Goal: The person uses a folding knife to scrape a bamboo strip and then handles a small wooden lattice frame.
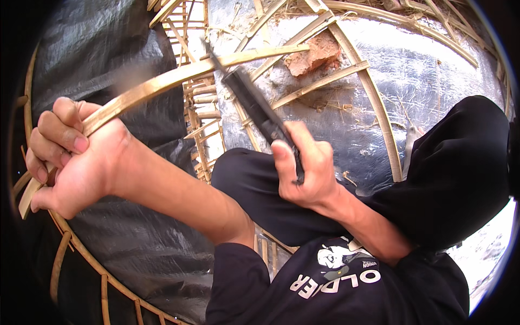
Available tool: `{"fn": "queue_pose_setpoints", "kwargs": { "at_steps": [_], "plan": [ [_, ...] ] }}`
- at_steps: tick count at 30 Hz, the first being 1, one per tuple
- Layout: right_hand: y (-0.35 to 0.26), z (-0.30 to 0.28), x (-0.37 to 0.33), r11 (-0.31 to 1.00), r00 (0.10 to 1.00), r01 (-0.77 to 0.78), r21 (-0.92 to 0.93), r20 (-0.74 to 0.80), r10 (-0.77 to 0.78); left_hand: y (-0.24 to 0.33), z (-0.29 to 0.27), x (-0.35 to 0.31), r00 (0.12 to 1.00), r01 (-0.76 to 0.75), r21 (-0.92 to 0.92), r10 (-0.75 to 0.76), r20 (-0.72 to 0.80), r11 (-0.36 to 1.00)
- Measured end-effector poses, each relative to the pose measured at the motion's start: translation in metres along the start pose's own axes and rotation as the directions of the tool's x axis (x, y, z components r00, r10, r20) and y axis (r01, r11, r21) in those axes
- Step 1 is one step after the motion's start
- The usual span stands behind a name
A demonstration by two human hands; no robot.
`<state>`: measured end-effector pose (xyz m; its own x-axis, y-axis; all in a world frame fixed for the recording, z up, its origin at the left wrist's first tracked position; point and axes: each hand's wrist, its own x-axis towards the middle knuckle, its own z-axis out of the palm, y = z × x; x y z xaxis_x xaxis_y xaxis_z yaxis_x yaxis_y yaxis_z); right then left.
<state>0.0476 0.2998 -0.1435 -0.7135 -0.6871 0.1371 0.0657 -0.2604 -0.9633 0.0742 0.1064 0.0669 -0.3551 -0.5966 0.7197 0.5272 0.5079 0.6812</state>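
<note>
My left hand [76, 151] is wrapped round one end of a long, slightly bowed bamboo strip [162, 82], held out to the left. The strip slants up to the right, and its far end overlaps a piece of red brick [319, 54] in the picture. In my closed right hand [310, 170] is a black-handled knife [252, 100], pointing up and left. Its dark blade crosses the strip near the middle; whether the edge bites into the wood I cannot tell. Both hands are above my folded, black-clothed legs.
Shiny plastic sheeting [368, 127] lies beyond my knees, with bamboo strips [374, 103] and scraps on it. Black sheeting [162, 244] spreads at the left beside a curved bamboo rail [89, 254]. A ladder-like bamboo lattice [203, 116] runs between the sheets.
</note>
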Motion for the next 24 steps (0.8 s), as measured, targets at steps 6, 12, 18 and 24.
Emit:
{"fn": "queue_pose_setpoints", "kwargs": {
  "at_steps": [6,12,18,24],
  "plan": [
    [0.01,-0.01,0.003,0.959,0.959,-0.283,0.025,0.003,0.283,-0.003,-0.004,-0.002,0.999,0.01,-0.001,-0.01,-0.035,1.0],
    [0.002,-0.007,0.002,0.981,0.98,-0.192,0.026,0.053,0.191,0.0,-0.008,0.005,0.999,0.006,0.037,-0.004,-0.048,0.999],
    [0.01,0.003,-0.006,0.99,0.992,-0.125,-0.067,-0.025,0.123,-0.002,-0.004,-0.006,0.991,-0.025,0.085,0.036,-0.128,0.996],
    [0.013,-0.009,-0.003,0.907,0.917,-0.398,-0.136,-0.058,0.394,0.005,-0.007,-0.013,0.993,-0.02,0.072,0.028,-0.116,0.997]
  ]
}}
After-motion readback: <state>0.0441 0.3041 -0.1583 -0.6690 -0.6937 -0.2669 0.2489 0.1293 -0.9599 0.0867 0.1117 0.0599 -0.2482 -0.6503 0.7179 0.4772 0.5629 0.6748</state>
